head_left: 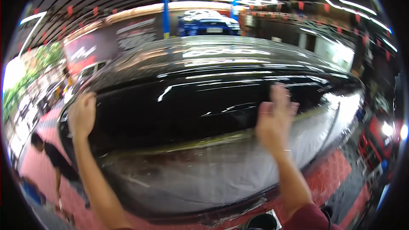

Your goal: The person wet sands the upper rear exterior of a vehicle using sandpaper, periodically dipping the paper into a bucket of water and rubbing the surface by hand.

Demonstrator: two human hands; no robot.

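A dark, glossy car window (170, 117) spans the middle of the head view, with bright ceiling lights mirrored in it. Below it, translucent plastic sheeting (191, 181) covers the bodywork, bordered along its top by a yellowish strip (208, 142). At the window's left edge is my left hand (83, 116), its fingers curled closed; whatever they grip is hidden. My right hand (276, 121) is over the lower right part of the glass, fingers stretched upward and blurred by motion. I see nothing held in it, and cannot tell if it touches the glass.
Beyond the car's shiny roof (226, 44), a blue car (208, 24) stands near blue posts. A person in a dark shirt (55, 157) is at the lower left on red floor tiles (324, 172). Red equipment (372, 142) stands at the right. A dark round container (260, 221) is near me below.
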